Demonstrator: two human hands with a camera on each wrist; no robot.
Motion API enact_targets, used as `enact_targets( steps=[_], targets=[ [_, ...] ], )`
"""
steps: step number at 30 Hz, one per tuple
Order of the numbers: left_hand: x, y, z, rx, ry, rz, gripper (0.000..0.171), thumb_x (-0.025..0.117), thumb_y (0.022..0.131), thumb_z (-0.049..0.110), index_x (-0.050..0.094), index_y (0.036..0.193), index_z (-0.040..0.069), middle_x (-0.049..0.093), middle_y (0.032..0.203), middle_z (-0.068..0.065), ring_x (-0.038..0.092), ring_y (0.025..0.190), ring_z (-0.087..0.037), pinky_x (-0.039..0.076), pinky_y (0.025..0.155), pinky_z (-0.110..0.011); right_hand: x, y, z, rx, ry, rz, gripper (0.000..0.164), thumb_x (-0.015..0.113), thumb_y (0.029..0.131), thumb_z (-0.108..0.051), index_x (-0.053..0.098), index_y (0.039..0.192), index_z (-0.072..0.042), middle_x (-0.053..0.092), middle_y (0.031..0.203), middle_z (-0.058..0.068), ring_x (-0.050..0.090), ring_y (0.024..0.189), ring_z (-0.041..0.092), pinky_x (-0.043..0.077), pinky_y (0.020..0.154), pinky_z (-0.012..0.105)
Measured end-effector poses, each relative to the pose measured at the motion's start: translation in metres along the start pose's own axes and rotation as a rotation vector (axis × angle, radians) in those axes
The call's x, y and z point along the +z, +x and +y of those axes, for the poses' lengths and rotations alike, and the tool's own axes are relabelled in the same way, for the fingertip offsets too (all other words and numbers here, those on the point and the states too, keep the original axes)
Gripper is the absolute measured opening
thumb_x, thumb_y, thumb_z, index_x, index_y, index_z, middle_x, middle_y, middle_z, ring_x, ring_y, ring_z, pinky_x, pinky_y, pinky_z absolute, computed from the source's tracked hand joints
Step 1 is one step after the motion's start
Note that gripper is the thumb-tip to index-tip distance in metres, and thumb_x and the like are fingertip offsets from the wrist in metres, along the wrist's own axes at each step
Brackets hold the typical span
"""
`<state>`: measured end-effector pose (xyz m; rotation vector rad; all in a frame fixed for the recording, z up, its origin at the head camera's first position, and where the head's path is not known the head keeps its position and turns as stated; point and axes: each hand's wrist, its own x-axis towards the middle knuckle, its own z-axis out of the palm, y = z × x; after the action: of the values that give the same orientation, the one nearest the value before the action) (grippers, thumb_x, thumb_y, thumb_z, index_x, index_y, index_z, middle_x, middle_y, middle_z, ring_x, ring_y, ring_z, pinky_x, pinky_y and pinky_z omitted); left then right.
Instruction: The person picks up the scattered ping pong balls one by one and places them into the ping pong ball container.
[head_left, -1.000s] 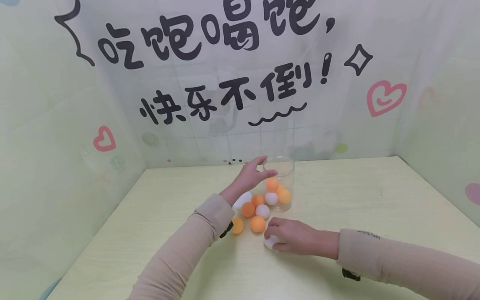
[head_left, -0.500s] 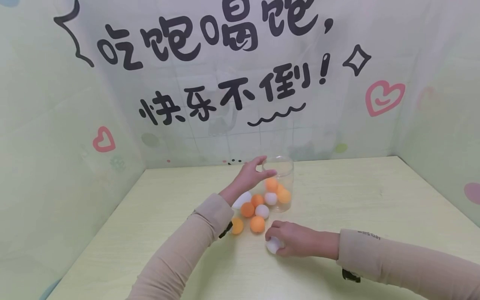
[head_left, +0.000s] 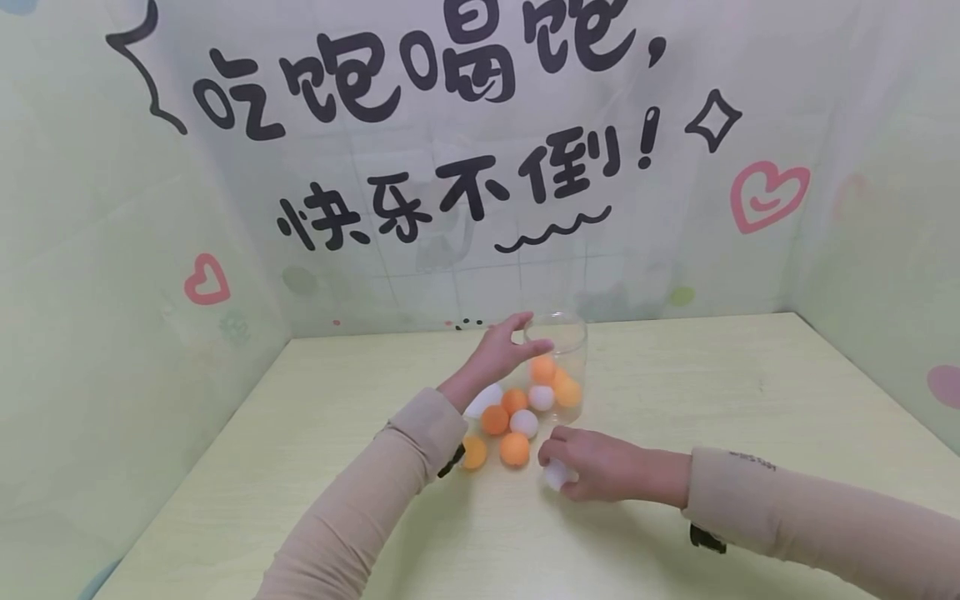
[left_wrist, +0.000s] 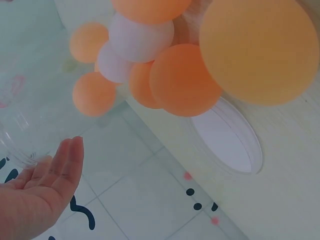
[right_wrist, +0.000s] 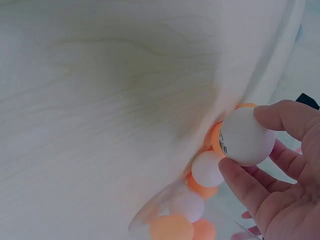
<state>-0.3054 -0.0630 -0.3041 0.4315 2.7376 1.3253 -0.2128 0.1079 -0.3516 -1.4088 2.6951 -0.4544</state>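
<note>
My right hand (head_left: pixel 596 467) pinches a white ping-pong ball (head_left: pixel 558 475) between thumb and fingers, near the table surface; the right wrist view shows this ball (right_wrist: pixel 247 137) with dark print on it. My left hand (head_left: pixel 498 354) holds the clear jar (head_left: pixel 573 342) near its rim, thumb in front and fingers behind. Upright, the jar has several orange balls (head_left: pixel 568 392) in its lower part. Whether the white ball (head_left: pixel 542 397) at its left side lies inside, I cannot tell. Loose on the table are an orange ball (head_left: pixel 514 448), another white ball (head_left: pixel 524 424) and several more orange ones.
A round white lid (left_wrist: pixel 225 137) lies flat on the table behind the loose balls, partly hidden by the left wrist in the head view. The pale wooden table (head_left: pixel 712 392) ends at a printed back curtain (head_left: pixel 420 275), with curtains at both sides.
My right hand has drawn the white ball slightly back and right, away from the loose balls, then moved it a little toward the jar. The left hand and the jar stay in place.
</note>
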Motion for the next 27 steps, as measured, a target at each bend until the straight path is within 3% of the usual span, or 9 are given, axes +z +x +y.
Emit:
enact_targets(
  steps=[14, 27],
  targets=[
    [0.000, 0.001, 0.000, -0.014, 0.003, -0.005, 0.069, 0.064, 0.084, 0.039, 0.034, 0.141, 0.013, 0.040, 0.142, -0.007, 0.013, 0.138, -0.033, 0.022, 0.108, -0.049, -0.028, -0.006, 0.006, 0.009, 0.002, 0.038, 0.026, 0.070, 0.072, -0.001, 0.059, 0.096, -0.006, 0.054, 0.091, 0.002, 0.053, 0.075, 0.012, 0.047, 0.067, 0.023],
    [0.000, 0.001, -0.001, -0.014, -0.004, -0.014, 0.070, 0.063, 0.084, 0.041, 0.034, 0.142, 0.014, 0.039, 0.143, -0.007, 0.011, 0.139, -0.033, 0.020, 0.109, -0.050, -0.054, -0.007, 0.011, 0.026, -0.004, 0.073, 0.027, 0.069, 0.073, 0.001, 0.059, 0.098, -0.004, 0.056, 0.091, 0.003, 0.053, 0.077, 0.014, 0.048, 0.068, 0.026]
  ],
)
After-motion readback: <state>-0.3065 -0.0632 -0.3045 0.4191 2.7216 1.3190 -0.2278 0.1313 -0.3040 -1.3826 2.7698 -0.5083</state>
